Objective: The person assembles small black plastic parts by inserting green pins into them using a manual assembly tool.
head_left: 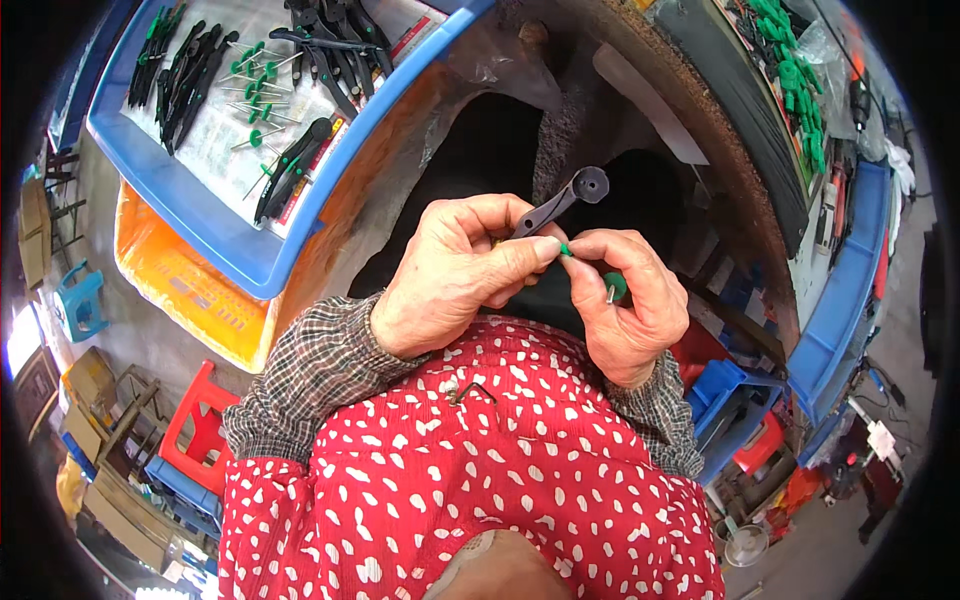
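My left hand point(445, 265) is closed around a dark plastic handle-like part point(562, 202), whose round, holed end sticks out beyond the fingers. Pinched between the thumb and forefinger of my right hand point(635, 305) is a small green piece point(566, 249), held against the left thumb tip beside the dark part. A green round-headed metal pin point(614, 288) also rests in the curl of the right fingers. Both hands are over my lap, above a red, white-spotted apron point(470, 440). The left fingers hide the rest of the dark part.
At the upper left, a blue tray point(190, 240) holds black handle parts point(190, 85) and green-headed pins point(256, 95), above an orange crate point(185, 285). More green pieces point(795, 90) lie on the bench at the right, near a blue bin point(845, 300). A red stool point(200, 425) stands left.
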The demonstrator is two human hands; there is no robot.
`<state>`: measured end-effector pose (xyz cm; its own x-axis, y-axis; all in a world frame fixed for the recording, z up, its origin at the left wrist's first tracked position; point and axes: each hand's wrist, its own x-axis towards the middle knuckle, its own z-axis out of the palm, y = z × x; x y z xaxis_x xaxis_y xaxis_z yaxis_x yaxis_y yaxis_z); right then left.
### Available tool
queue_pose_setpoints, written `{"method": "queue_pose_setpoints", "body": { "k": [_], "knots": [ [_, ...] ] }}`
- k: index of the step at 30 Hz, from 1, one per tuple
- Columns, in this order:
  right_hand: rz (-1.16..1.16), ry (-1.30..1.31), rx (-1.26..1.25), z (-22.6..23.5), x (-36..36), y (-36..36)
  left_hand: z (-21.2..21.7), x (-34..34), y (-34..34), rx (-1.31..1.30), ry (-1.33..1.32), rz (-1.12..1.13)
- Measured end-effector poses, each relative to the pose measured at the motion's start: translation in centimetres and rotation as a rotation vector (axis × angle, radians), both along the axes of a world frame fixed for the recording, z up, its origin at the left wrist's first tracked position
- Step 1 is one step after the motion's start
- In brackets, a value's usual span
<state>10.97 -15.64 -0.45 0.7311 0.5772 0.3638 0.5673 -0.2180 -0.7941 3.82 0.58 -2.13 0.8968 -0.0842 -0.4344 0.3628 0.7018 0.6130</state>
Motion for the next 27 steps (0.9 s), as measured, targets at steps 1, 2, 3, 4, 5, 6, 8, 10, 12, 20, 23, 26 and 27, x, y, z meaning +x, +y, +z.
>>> {"method": "queue_pose_setpoints", "body": {
  "k": [1, 2, 3, 4, 5, 6, 8, 10, 12, 20, 23, 26, 27],
  "knots": [
    [0.005, 0.003, 0.003, 0.00, 0.01, -0.04, -0.01, 0.01, -0.06, 0.011, -0.001, 0.000],
    [0.009, 0.006, 0.005, 0.00, 0.02, -0.07, -0.01, 0.03, -0.09, 0.021, -0.002, 0.000],
    [0.009, 0.006, 0.006, -0.04, 0.06, -0.13, -0.01, 0.02, -0.10, 0.022, -0.002, -0.001],
    [0.021, 0.012, 0.007, -0.10, 0.12, -0.22, -0.01, 0.00, -0.09, 0.019, 0.001, -0.002],
    [0.032, 0.017, 0.009, -0.12, 0.17, -0.29, 0.00, 0.01, -0.09, 0.017, 0.004, -0.003],
    [0.032, 0.017, 0.009, -0.09, 0.18, -0.32, 0.03, 0.01, -0.11, 0.017, 0.004, -0.004],
    [0.036, 0.060, 0.034, -0.02, 0.21, -0.34, 0.13, 0.02, -0.16, 0.037, -0.005, -0.003],
    [0.039, 0.061, 0.039, -0.08, 0.25, -0.40, 0.07, 0.01, -0.18, 0.053, -0.006, -0.004],
    [0.037, 0.060, 0.042, 0.01, 0.27, -0.45, 0.14, 0.12, -0.18, 0.065, -0.008, -0.009],
    [0.082, -0.041, -0.025, 0.51, 0.50, -0.39, 0.88, 0.50, 0.14, 0.265, -0.071, -0.021],
    [0.095, 0.009, -0.018, 0.77, 0.51, -0.46, 0.72, 0.37, 0.41, 0.241, -0.052, -0.051],
    [0.061, 0.074, 0.025, 0.45, 0.36, -0.50, 0.69, 0.34, 0.28, 0.180, -0.036, -0.047],
    [0.062, 0.074, 0.026, 0.43, 0.36, -0.51, 0.61, 0.31, 0.18, 0.181, -0.036, -0.047]
  ]
}}
